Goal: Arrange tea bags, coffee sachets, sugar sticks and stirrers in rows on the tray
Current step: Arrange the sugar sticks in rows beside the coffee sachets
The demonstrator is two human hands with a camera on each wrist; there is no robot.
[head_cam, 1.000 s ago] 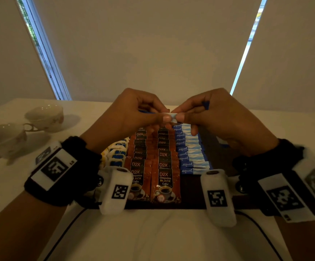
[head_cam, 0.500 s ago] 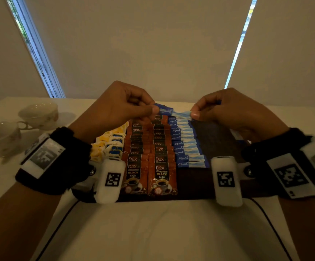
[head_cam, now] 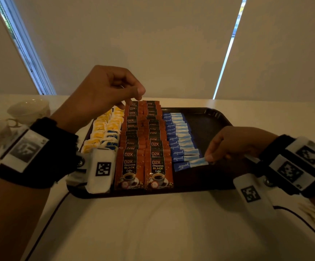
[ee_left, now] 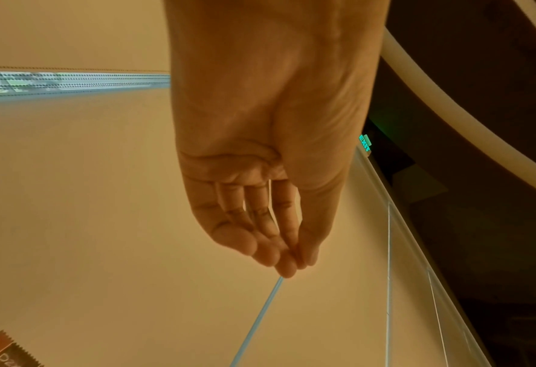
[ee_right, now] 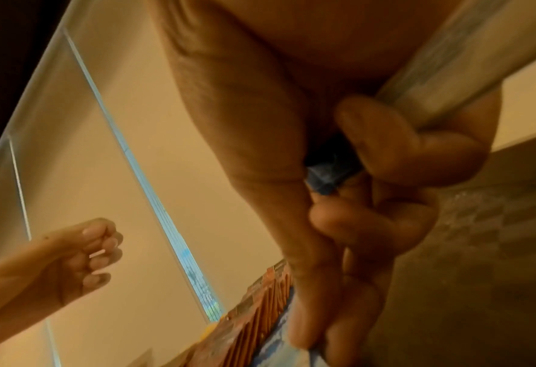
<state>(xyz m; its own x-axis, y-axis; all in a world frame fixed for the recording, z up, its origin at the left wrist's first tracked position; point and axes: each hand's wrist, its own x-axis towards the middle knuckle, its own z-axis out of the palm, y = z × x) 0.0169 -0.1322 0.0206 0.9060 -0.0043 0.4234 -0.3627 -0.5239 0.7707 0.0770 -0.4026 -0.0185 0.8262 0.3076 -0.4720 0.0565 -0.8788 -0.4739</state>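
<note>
Dim room, white table [head_cam: 171, 232], blinds drawn.
Right hand [head_cam: 234, 146] pinches a blue Equal sugar stick [head_cam: 189, 164] onto the dark tray [head_cam: 209, 119]; left hand [head_cam: 104, 91] hovers loosely curled, empty.

"D2X BLACK" coffee sachets [head_cam: 129, 167]; seemingly "equal" sticks [head_cam: 186, 158]

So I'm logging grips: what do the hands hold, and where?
Right hand pinches a blue sugar stick by its right end, at the row's front. Left hand holds nothing.
</note>
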